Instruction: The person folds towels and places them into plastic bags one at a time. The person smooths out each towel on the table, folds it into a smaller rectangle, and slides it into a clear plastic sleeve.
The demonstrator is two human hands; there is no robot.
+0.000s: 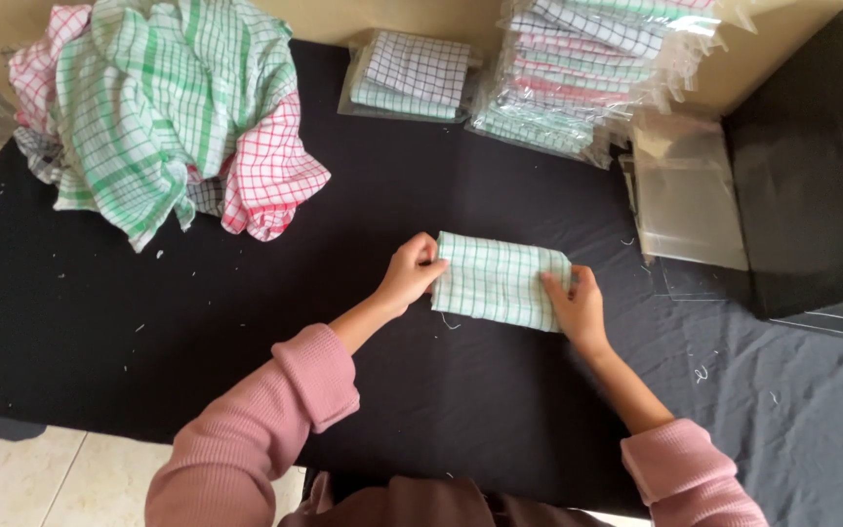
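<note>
- The step in hand looks like squaring up a fold: both hands press the ends of the small folded white cloth with thin green checks [497, 280], which lies flat on the black cloth-covered table [148, 322], about midway along it and nearer the front edge than the back.
- The left hand [410, 272] pinches the cloth's left end, fingers curled over the top-left corner and closed on the fabric; the right hand [575, 303] lies with fingers half spread on the right end, pressing it down rather than gripping.
- To do this well, I judge the edges should be lined up before the crease is pressed — the checked lines give a ready guide — and both ends held taut so the layers do not slide apart.
- The cloth is a neat rectangle, slightly tilted, its right end lower; its surface looks smooth, and a loose thread trails from its lower-left edge.
- At the back left corner sits a loose heap of unfolded green, red and grey checked cloths [173, 107].
- Along the back edge, a stack of folded checked cloths in clear plastic bags [578, 73] stands beside 1 smaller bagged packet [409, 78].
- Empty clear plastic bags [690, 195] lie toward the right edge, beside a dark box [812, 166].
</note>
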